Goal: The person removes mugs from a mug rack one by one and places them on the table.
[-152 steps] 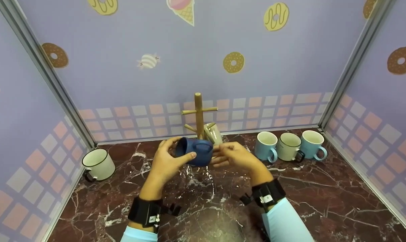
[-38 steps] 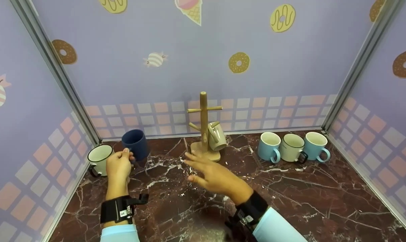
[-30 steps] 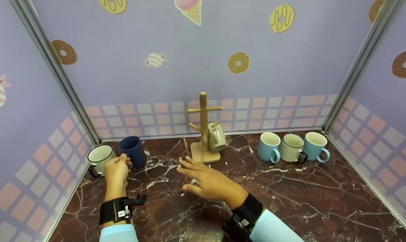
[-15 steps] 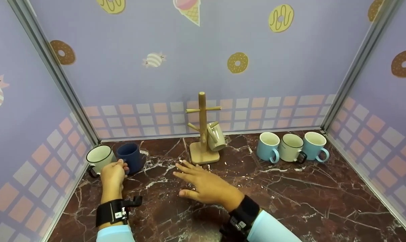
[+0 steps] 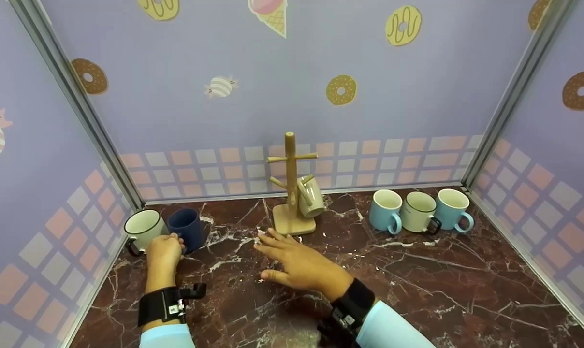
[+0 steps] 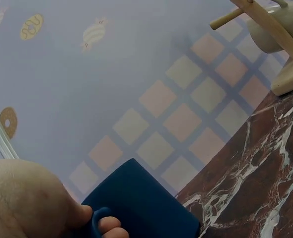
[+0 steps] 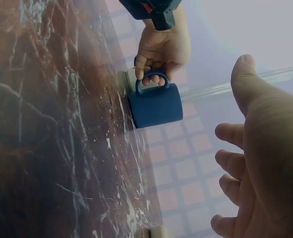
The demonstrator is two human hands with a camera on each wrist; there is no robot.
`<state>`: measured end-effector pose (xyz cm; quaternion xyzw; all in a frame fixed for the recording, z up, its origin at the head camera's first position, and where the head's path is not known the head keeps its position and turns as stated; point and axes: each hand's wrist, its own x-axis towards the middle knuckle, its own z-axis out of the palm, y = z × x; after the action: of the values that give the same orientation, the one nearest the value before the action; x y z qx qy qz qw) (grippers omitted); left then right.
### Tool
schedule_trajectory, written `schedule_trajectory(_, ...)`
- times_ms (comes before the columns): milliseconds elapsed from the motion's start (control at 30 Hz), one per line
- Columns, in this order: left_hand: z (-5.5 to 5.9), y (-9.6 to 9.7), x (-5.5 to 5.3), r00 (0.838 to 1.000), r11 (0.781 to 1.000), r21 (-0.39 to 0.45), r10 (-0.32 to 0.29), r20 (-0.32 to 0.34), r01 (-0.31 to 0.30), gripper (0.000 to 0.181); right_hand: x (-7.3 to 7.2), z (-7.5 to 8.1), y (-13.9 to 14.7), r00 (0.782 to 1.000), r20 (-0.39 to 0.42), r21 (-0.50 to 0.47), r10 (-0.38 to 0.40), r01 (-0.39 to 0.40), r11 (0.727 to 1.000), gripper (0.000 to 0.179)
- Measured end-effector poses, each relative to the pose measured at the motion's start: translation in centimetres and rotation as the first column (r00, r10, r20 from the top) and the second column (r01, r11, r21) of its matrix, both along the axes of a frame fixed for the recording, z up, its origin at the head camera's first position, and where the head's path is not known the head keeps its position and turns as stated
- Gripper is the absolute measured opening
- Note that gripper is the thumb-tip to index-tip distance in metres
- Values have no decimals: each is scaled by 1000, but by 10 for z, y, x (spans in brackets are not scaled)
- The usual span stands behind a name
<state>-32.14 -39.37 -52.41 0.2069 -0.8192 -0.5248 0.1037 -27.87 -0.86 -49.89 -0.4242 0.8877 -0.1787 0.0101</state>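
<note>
At the left, my left hand [image 5: 163, 253] grips the handle of a dark blue mug [image 5: 186, 229]; in the right wrist view its fingers pass through the handle loop. The blue mug stands upright on the marble-patterned tabletop, right beside a white mug with a black rim [image 5: 144, 227]. My right hand [image 5: 299, 263] hovers over the middle of the table with fingers spread, holding nothing. Just beyond its fingertips stands a wooden mug tree [image 5: 292, 220], with a cream mug [image 5: 311, 198] hanging tilted from a lower right peg.
Toward the back right, a light blue mug [image 5: 386, 212], a cream mug with a black handle [image 5: 416, 215] and another light blue mug [image 5: 450, 210] stand in a row. Walls with a tile print enclose the tabletop [image 5: 442, 290] at the back and sides.
From between both hands in front of the mug tree, the blue mug has gone left and down onto the table beside the white mug. The right hand let go of it and stays mid-table.
</note>
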Motion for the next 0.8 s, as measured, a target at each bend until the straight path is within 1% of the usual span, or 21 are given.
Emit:
schedule_trajectory(33, -1, -1, -2, 1000, 1000, 1, -5, 11, 5, 41, 0, -1, 0, 1000, 4, 4, 1, -1, 1000, 80)
schedule_trajectory(100, 7, 5, 6, 999, 1000, 8, -23, 29, 23, 40, 1, -3, -2, 1000, 12, 12, 7, -8, 1000, 80)
schedule_trajectory(133, 13, 9, 11, 999, 1000, 12, -29, 41, 29, 41, 1, -4, -2, 1000, 18, 17, 13, -13, 1000, 79)
schedule_trajectory(233, 21, 14, 19, 998, 1000, -11, -16, 57, 17, 41, 2, -8, -4, 999, 31, 32, 33, -34, 999, 77)
schedule_trajectory(267, 24, 16, 23, 998, 1000, -19, -17, 53, 18, 40, 2, -9, -5, 999, 37, 37, 40, -41, 998, 77)
schedule_trajectory(400, 25, 19, 26, 1000, 999, -43, 10, 20, -9, 39, 3, -10, -6, 997, 54, 51, 51, -54, 997, 77)
schedule_trajectory(467, 24, 19, 25, 1000, 999, -48, 20, 5, -19, 39, 4, -9, -6, 997, 59, 53, 53, -56, 997, 78)
schedule_trajectory(533, 22, 18, 24, 1000, 997, -72, 26, -7, -26, 40, 4, -9, -5, 997, 62, 52, 54, -57, 997, 79)
schedule_trajectory(667, 21, 18, 23, 999, 987, -154, 38, -6, -38, 41, 4, -9, -5, 996, 70, 42, 52, -55, 998, 77)
schedule_trajectory(700, 22, 18, 24, 999, 982, -186, 41, -6, -42, 41, 3, -9, -5, 996, 72, 40, 50, -53, 998, 76)
schedule_trajectory(800, 26, 19, 26, 998, 968, -248, 57, 18, -50, 43, 2, -8, -4, 996, 73, 35, 45, -48, 998, 76)
